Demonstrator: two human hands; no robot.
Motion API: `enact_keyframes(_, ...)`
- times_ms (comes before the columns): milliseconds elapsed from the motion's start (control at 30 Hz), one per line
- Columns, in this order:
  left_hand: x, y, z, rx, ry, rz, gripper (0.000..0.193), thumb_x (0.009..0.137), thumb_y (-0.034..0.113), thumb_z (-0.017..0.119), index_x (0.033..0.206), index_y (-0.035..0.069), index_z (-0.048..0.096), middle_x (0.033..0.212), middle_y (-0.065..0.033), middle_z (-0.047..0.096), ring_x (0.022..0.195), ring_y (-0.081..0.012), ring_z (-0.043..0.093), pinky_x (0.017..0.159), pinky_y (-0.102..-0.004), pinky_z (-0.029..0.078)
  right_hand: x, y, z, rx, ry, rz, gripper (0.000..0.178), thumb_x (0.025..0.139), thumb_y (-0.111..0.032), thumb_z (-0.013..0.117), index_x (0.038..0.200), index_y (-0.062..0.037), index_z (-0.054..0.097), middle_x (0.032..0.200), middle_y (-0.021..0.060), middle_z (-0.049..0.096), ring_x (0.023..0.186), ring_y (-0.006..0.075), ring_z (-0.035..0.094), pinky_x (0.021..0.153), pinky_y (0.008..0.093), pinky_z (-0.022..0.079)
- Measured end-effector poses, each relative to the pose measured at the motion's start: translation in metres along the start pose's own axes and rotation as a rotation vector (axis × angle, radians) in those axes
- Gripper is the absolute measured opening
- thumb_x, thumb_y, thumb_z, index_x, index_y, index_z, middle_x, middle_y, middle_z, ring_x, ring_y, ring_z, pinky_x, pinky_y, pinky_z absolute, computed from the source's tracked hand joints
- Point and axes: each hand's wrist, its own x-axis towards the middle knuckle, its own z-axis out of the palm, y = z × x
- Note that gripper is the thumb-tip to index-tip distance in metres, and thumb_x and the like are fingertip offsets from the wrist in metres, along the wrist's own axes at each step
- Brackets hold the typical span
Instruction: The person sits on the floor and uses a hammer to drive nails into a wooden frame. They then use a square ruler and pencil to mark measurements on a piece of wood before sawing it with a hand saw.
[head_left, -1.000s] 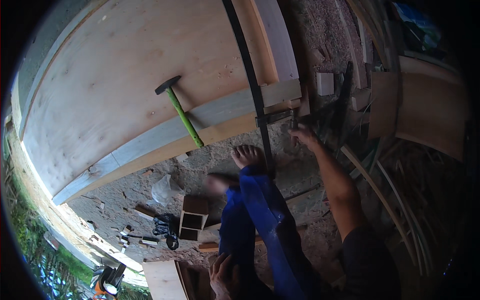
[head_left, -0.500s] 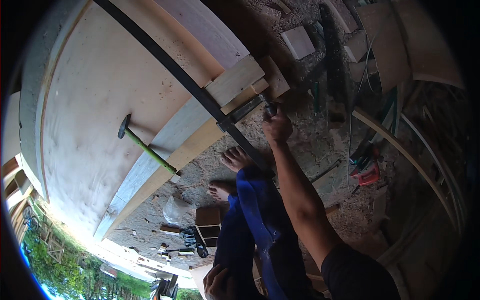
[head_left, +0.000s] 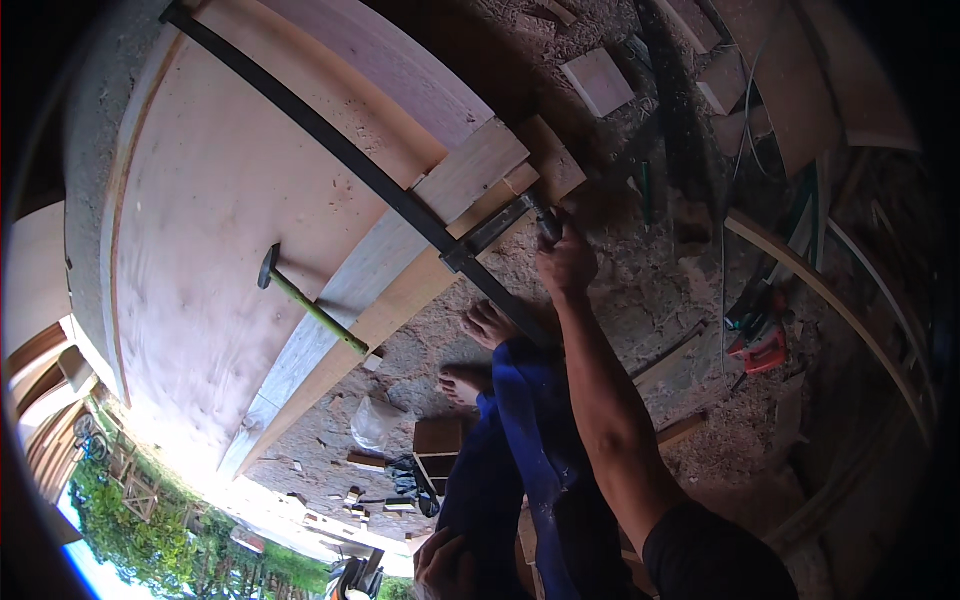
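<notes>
A long black bar clamp (head_left: 330,150) lies across a pale wooden panel (head_left: 220,230) with boards along its edge. Its screw end presses toward a small wood block (head_left: 521,179) at the board edge. My right hand (head_left: 568,262) is wrapped round the clamp's dark handle (head_left: 547,220), arm stretched forward. Low in the view, my left hand (head_left: 445,562) rests on my blue-trousered thigh, its fingers draped over the cloth and partly in shadow. A hammer (head_left: 312,311) with a green handle lies on the panel, left of the clamp.
My bare feet (head_left: 487,324) stand on the rough floor beside the panel. Wood offcuts (head_left: 598,82) and a red-and-green power tool (head_left: 762,345) lie to the right, near a curved wooden strip (head_left: 800,272). A clear plastic bag (head_left: 376,423) sits by a small wooden box (head_left: 438,440).
The whole view has shifted slightly, so the panel, hammer and floor things sit further right. My right hand stays on the clamp handle and my left stays on my thigh.
</notes>
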Motion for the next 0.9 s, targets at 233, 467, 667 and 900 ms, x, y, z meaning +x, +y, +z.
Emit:
enact_keyframes(233, -0.001, 0.007, 0.003, 0.051, 0.010, -0.021, 0.027, 0.093, 0.017, 0.064, 0.116, 0.003, 0.071, 0.126, -0.0190, 0.064, 0.120, -0.0369, 0.058, 0.104, -0.0458, 0.046, 0.081, 0.017, -0.039, 0.697, -1.484, 0.380, 0.047, 0.086, -0.017, 0.076, 0.128, 0.0000, 0.064, 0.108, 0.0091, 0.071, 0.089, 0.0176, 0.068, 0.079, 0.0336, 0.054)
enact_keyframes(467, -0.007, 0.007, 0.010, 0.063, 0.025, -0.037, 0.026, 0.091, 0.015, 0.067, 0.114, 0.005, 0.072, 0.126, -0.0174, 0.065, 0.120, -0.0358, 0.058, 0.105, -0.0454, 0.045, 0.012, -0.020, -0.025, 0.026, -0.319, 0.040, 0.048, 0.087, -0.037, 0.073, 0.125, -0.0099, 0.063, 0.109, 0.0160, 0.071, 0.102, 0.0357, 0.069, 0.084, 0.0455, 0.053)
enact_keyframes(667, -0.015, 0.002, 0.013, 0.020, 0.019, -0.016, 0.025, 0.090, 0.013, 0.069, 0.113, 0.005, 0.072, 0.124, -0.0152, 0.066, 0.118, -0.0343, 0.059, 0.104, -0.0442, 0.046, 0.060, 0.037, -0.062, 0.149, -0.980, -0.196, 0.032, 0.087, -0.031, 0.074, 0.102, -0.0061, 0.061, 0.092, 0.0153, 0.068, 0.087, 0.0287, 0.068, 0.076, 0.0426, 0.052)
enact_keyframes(900, -0.020, -0.004, 0.018, -0.009, 0.011, -0.039, 0.025, 0.091, 0.014, 0.068, 0.113, 0.006, 0.072, 0.126, -0.0145, 0.066, 0.119, -0.0349, 0.058, 0.104, -0.0443, 0.046, 0.027, 0.003, -0.066, -0.178, -0.476, -0.499, 0.048, 0.077, -0.031, 0.085, 0.105, -0.0044, 0.057, 0.094, 0.0181, 0.067, 0.089, 0.0394, 0.067, 0.076, 0.0473, 0.053)
